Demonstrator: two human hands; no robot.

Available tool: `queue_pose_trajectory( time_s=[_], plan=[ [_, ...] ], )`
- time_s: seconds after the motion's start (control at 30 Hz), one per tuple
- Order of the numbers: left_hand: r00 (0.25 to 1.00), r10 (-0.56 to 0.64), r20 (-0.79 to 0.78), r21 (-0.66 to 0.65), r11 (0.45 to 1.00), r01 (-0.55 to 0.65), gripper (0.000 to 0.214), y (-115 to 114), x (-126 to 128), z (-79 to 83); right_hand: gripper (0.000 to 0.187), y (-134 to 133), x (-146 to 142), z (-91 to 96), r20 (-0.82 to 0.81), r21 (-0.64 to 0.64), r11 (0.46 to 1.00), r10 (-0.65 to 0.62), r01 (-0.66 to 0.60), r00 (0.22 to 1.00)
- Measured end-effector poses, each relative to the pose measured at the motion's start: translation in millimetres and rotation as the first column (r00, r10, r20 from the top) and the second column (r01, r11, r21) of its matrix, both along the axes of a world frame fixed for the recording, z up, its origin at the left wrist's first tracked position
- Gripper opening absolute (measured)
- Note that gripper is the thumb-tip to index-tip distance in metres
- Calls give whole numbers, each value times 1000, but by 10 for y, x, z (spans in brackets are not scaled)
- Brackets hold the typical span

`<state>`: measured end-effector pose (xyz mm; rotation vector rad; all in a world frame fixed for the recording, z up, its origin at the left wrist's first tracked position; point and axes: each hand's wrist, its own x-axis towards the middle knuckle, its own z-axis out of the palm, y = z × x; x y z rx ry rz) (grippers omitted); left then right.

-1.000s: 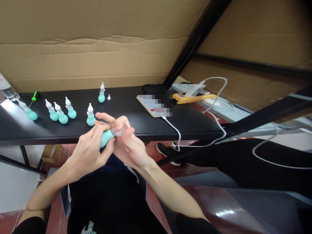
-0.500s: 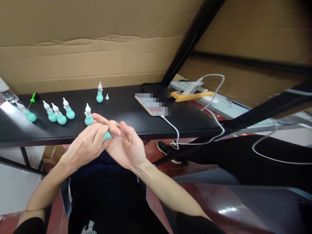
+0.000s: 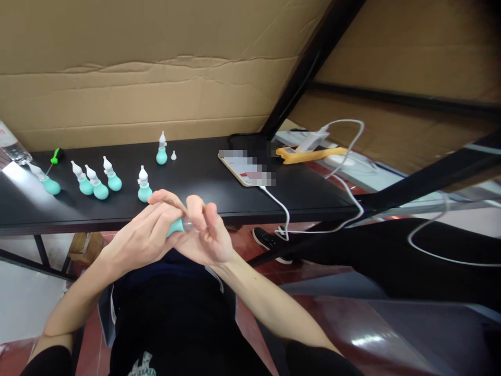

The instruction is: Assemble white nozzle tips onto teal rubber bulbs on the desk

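Note:
Both hands meet just in front of the black table's [image 3: 203, 183] near edge. My left hand [image 3: 143, 235] is wrapped round the teal bulb [image 3: 176, 226] of a small squeeze device. My right hand [image 3: 207, 232] pinches the clear neck part [image 3: 189, 224] at the bulb's end, fingers curled over it. Most of the bulb is hidden by my fingers. On the table stand several finished teal bulbs with white tips [image 3: 144, 185], and a loose white tip [image 3: 173, 155] lies beside the farthest one [image 3: 162, 150].
A phone [image 3: 246, 169] with a white cable [image 3: 285, 211] lies on the table to the right. A green-handled tool [image 3: 56, 155] and a plastic bottle [image 3: 11, 146] sit at the far left. Cardboard [image 3: 156, 78] backs the table. A yellow device [image 3: 309, 155] lies beyond the phone.
My hands have closed tighter over the bulb and turned a little; the clear neck, plainly visible a second ago, is now mostly covered by my right fingers.

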<state>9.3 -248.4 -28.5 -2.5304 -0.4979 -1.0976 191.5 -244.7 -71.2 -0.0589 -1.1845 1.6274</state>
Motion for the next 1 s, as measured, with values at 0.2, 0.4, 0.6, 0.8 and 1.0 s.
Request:
queue_pose_trajectory(
  time_s=[0.2, 0.4, 0.6, 0.8, 1.0],
  plan=[
    [999, 10, 32, 23, 1000, -11, 13, -2, 39, -13, 80, -11, -75, -86, 17, 7, 992, -124, 124, 992],
    [997, 82, 6, 73, 994, -83, 18, -35, 6, 8, 72, -86, -165, -36, -73, -7, 995, -103, 102, 992],
    [993, 107, -42, 146, 984, -100, 15, -99, 30, 15, 75, -134, -169, 58, -37, -16, 985, -172, 172, 984],
    [991, 134, -22, 148, 981, -129, 18, -93, 17, -23, 54, -122, -171, 66, -23, -24, 985, -169, 168, 985],
    [990, 138, -2, 122, 983, -137, 17, -82, -78, 47, 38, -115, -3, 114, 138, 50, 970, -242, 237, 960]
  ],
)
